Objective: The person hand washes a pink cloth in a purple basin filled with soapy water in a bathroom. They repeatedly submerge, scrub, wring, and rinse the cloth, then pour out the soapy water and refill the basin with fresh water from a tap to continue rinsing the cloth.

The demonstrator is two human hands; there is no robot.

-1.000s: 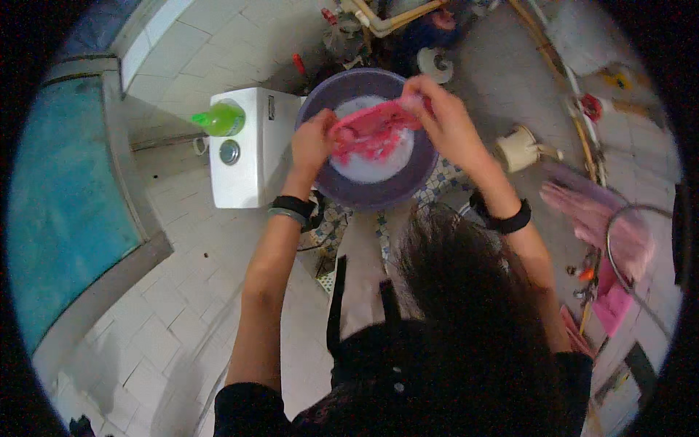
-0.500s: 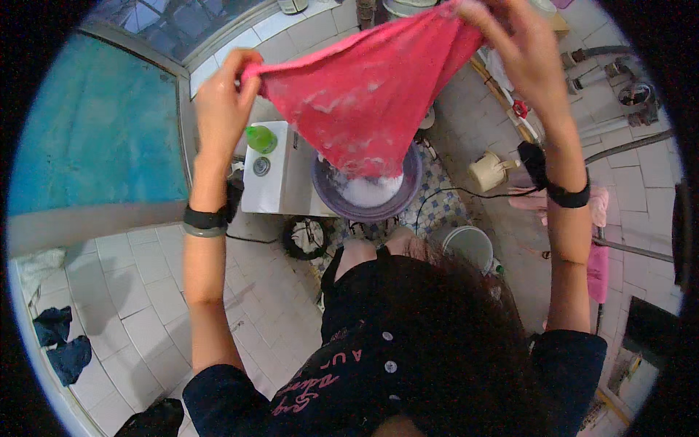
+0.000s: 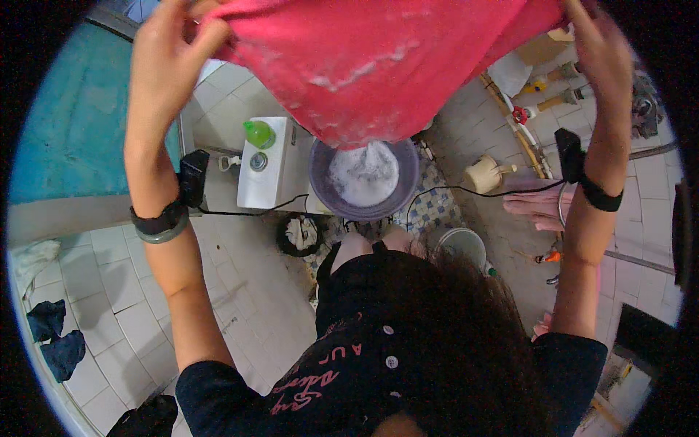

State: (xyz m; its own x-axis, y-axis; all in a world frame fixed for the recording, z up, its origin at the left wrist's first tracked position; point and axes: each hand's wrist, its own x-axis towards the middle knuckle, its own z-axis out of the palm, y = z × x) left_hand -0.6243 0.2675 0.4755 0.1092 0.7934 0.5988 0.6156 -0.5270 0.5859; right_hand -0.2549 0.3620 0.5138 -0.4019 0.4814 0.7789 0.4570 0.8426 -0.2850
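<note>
A wet pink-red cloth (image 3: 393, 65) with streaks of suds hangs stretched between my raised hands, its upper edge cut off by the picture. My left hand (image 3: 171, 54) is closed on one corner at the upper left. At the upper right, my right hand (image 3: 601, 51) grips the other side, its fingertips partly hidden. Below the cloth stands a purple basin (image 3: 318, 189) in front of my knees, holding white foamy water (image 3: 364, 175). The cloth's lower edge hangs over the basin's far rim.
Left of the basin, a white box-shaped surface (image 3: 251, 182) carries a green bottle (image 3: 258, 135). A cream dipper (image 3: 482, 173), a grey bucket (image 3: 462, 247) and wall pipes with a red valve (image 3: 520, 115) are on the right. Cables run from both wristbands.
My hands have moved farther apart and closer to me, spreading the cloth wider. Its lower edge has risen, showing more of the foam in the basin.
</note>
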